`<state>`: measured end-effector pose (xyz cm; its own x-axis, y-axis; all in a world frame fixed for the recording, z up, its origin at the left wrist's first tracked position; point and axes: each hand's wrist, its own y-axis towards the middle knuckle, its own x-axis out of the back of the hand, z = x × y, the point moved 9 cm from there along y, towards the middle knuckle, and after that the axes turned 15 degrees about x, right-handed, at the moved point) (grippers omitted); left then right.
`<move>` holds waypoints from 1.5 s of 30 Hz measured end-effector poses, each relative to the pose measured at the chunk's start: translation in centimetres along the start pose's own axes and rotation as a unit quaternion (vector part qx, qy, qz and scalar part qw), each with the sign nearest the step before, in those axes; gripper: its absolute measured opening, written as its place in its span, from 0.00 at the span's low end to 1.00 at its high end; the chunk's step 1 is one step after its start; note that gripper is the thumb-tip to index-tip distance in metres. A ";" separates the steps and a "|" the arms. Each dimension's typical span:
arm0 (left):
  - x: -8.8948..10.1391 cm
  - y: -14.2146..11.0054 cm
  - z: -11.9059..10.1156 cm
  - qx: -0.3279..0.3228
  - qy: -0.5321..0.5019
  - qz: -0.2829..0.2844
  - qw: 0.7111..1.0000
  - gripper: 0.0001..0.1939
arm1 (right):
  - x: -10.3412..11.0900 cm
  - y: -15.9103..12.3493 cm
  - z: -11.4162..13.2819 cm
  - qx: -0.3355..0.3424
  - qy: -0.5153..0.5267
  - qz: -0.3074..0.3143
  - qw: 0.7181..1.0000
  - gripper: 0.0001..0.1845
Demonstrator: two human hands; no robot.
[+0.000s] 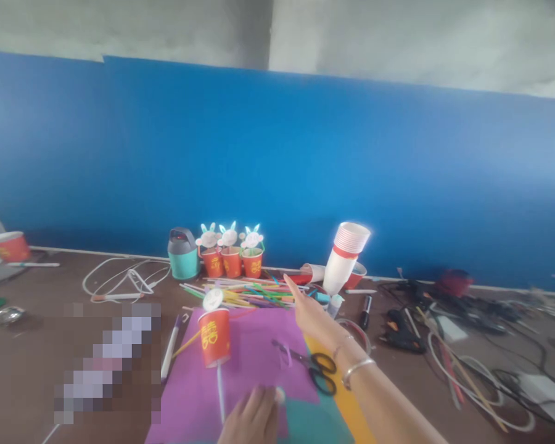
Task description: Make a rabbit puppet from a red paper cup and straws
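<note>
My right hand (pixel 308 308) reaches forward over the purple paper sheet (pixel 254 345), fingers stretched out toward a pile of coloured straws (pixel 250 292); it holds nothing. My left hand (pixel 252 419) rests at the bottom edge on the purple sheet, fingers curled, with a small white object (pixel 280 395) at its fingertips. Just left of it a red paper cup (pixel 214 337) stands raised on a white straw (pixel 221 394), a white disc above the cup. Black-handled scissors (pixel 312 365) lie on the sheet beneath my right wrist.
Three red cups (pixel 232 261) with paper bunnies and a teal container (pixel 183 253) stand against the blue wall. A stack of white cups (pixel 345 256) leans at right. A glue gun (pixel 400 336), cables and a marker (pixel 365 311) lie to the right. White cord (pixel 120 277) lies at left.
</note>
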<state>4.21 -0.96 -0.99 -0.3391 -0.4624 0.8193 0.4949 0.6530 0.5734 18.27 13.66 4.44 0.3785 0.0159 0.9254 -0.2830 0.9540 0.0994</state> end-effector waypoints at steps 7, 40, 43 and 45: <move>-0.5 -0.2 -0.4 -0.037 0.007 0.008 0.999 0.13 | -3.4 -4.2 2.6 -0.051 0.734 -0.098 0.670 0.15; -1.3 -1.1 -1.0 -0.067 0.006 0.015 0.998 0.13 | -6.7 -8.5 2.4 -0.056 0.258 -0.171 0.949 0.15; -1.5 -1.2 -0.9 -0.065 -0.001 0.025 0.998 0.12 | -6.5 -8.4 2.3 -0.047 0.246 -0.171 0.953 0.16; -1.8 -1.2 -1.0 -0.068 0.007 0.035 0.997 0.12 | -6.8 -8.3 2.3 -0.057 0.261 -0.152 0.951 0.15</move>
<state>5.03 -1.54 -3.19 -0.2891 -0.4272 0.8567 0.6212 0.5972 0.5074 16.04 4.92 -1.80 0.8227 -0.1483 0.5488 -0.0041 0.9638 0.2667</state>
